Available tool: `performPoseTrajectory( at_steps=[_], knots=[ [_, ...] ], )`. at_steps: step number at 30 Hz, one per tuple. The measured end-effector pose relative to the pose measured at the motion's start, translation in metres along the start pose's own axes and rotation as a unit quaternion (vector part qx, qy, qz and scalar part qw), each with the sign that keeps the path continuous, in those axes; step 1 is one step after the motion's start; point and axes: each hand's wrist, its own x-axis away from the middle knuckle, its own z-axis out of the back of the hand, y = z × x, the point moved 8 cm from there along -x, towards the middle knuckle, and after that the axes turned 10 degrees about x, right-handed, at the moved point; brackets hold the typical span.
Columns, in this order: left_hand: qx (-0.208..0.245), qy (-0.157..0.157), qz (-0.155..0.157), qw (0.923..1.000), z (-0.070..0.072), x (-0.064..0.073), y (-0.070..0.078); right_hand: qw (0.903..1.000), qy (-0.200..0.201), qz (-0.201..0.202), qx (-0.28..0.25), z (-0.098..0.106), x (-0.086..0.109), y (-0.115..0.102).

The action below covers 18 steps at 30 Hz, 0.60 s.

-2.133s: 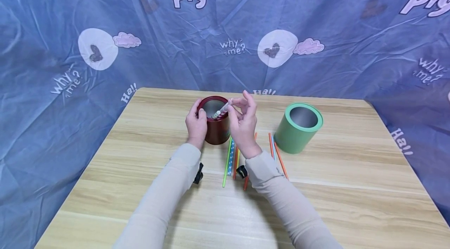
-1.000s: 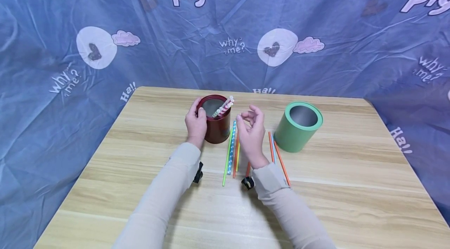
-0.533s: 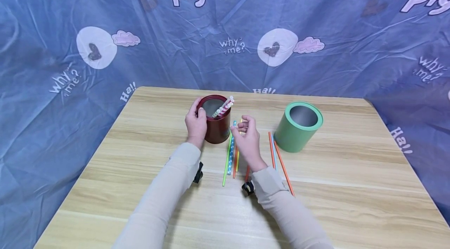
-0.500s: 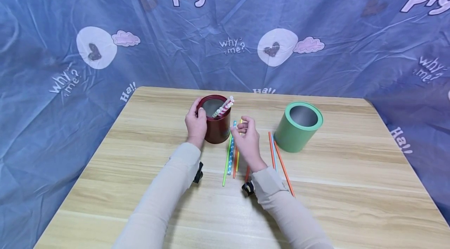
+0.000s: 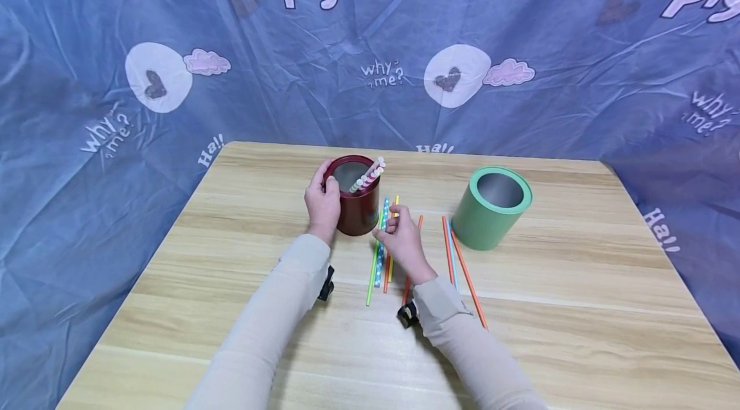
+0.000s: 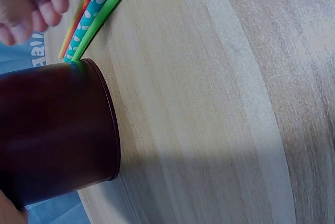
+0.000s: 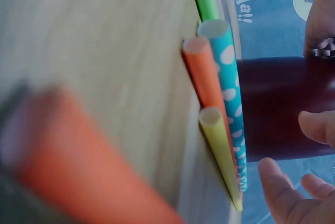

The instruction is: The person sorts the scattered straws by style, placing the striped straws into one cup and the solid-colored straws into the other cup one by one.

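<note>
My left hand (image 5: 324, 205) grips the left side of a dark red can (image 5: 360, 216), which stands upright. Several patterned paper straws (image 5: 369, 178) lean inside it, their ends above the right of the rim. Just right of the can, my right hand (image 5: 403, 241) hovers over loose straws, thumb and fingers apart. Below it lie a green straw (image 5: 370, 285), a blue straw with white dots (image 7: 229, 93), an orange straw (image 7: 204, 72) and a yellow straw (image 7: 219, 145). The right wrist view shows the fingertips clear of these straws, with nothing between them.
A green can (image 5: 482, 227) stands upright at the right. Beside it lie two orange straws and a light blue straw (image 5: 453, 262). Another orange straw (image 5: 406, 288) lies partly under my right wrist. Blue printed cloth (image 5: 347, 108) hangs behind the wooden table (image 5: 578, 307).
My right hand has let go of the patterned straws, which now lean in the red can. It has moved down and toward me, over the loose straws. My left hand has stayed on the can.
</note>
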Motion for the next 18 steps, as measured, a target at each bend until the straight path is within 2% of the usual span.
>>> performPoseTrajectory(
  at_steps=[11,18],
  knots=[
    [0.003,-0.002,0.001,1.0000,0.000,0.001,0.000,0.9955,-0.041,-0.023,0.082,-0.012,-0.005,0.009],
    [-0.002,-0.001,0.001,1.0000,0.000,0.001,0.001,0.9856,-0.060,0.001,0.158,-0.020,-0.008,0.010]
  ],
)
